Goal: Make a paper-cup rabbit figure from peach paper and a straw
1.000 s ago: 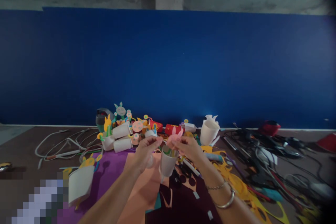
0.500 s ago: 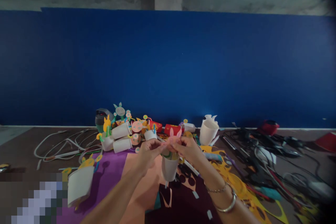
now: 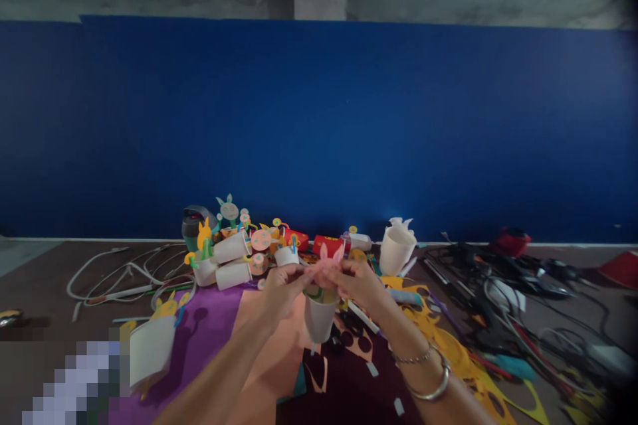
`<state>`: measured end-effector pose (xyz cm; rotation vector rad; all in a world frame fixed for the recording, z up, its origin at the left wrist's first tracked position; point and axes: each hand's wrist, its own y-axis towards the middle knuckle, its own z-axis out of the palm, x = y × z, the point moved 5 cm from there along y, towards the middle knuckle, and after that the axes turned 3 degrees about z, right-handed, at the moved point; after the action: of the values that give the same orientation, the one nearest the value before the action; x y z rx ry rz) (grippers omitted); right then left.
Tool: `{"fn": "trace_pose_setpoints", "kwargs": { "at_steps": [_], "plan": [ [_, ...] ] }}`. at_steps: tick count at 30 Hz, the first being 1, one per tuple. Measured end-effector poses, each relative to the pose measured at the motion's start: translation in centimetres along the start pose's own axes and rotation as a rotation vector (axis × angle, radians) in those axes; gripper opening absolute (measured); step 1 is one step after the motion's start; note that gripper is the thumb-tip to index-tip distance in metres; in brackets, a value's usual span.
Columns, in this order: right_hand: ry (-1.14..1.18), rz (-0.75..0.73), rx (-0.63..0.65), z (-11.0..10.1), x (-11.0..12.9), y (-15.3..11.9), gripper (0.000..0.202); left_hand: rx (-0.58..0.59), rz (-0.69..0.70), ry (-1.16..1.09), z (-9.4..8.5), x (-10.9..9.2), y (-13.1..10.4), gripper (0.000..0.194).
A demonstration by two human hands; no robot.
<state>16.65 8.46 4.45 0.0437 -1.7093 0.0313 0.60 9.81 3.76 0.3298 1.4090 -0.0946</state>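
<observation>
With left hand (image 3: 283,287) and right hand (image 3: 359,284) you pinch the pink rabbit-eared cutout (image 3: 327,265) just above the white cup (image 3: 319,320); it looks like light, thin paper that would crease easily, so hold its edges softly.

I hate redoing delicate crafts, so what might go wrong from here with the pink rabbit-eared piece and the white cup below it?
The pink rabbit-eared piece might bend or crease, since fingertips of both the left hand and the right hand press at it. The white cup could tip or slip, as neither hand is seen gripping its wall.
</observation>
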Motion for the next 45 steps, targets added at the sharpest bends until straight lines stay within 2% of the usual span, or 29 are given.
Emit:
{"fn": "trace_pose_setpoints", "kwargs": {
  "at_steps": [4, 8, 13, 17, 22, 28, 35, 41, 45],
  "plan": [
    [0.153, -0.080, -0.021, 0.0, 1.5, -0.4, 0.047, -0.099, -0.026, -0.041, -0.1, -0.4, -0.3, 0.025],
    [0.140, -0.015, -0.040, 0.4, 1.2, -0.5, 0.041, -0.103, -0.019, -0.053, 0.2, -1.0, -0.5, 0.025],
    [0.108, 0.001, -0.133, -0.1, 0.4, -0.3, 0.034, -0.044, -0.006, 0.032, 0.1, -0.7, -0.5, 0.022],
    [0.083, -0.009, -0.095, 0.2, 0.7, -0.4, 0.036, 0.022, 0.055, 0.122, 0.2, -0.8, -0.5, 0.021],
    [0.034, -0.021, -0.096, 0.4, 1.3, -0.6, 0.038, -0.013, 0.123, 0.267, 0.3, -2.1, -1.0, 0.020],
    [0.041, -0.065, -0.098, 0.3, 1.1, -0.6, 0.039, 0.039, 0.025, 0.183, 0.3, -2.0, -0.8, 0.023],
    [0.096, -0.062, -0.068, 0.2, 1.1, -0.7, 0.037, 0.054, 0.020, 0.151, 0.3, -2.0, -0.7, 0.027],
    [0.084, -0.022, -0.046, 0.5, 1.7, -1.2, 0.034, -0.010, 0.029, 0.128, 0.4, -1.8, -0.8, 0.029],
    [0.173, -0.086, -0.095, -0.2, 1.9, -0.9, 0.036, -0.099, -0.018, 0.075, 0.0, -1.9, -0.9, 0.030]
  ]
}}
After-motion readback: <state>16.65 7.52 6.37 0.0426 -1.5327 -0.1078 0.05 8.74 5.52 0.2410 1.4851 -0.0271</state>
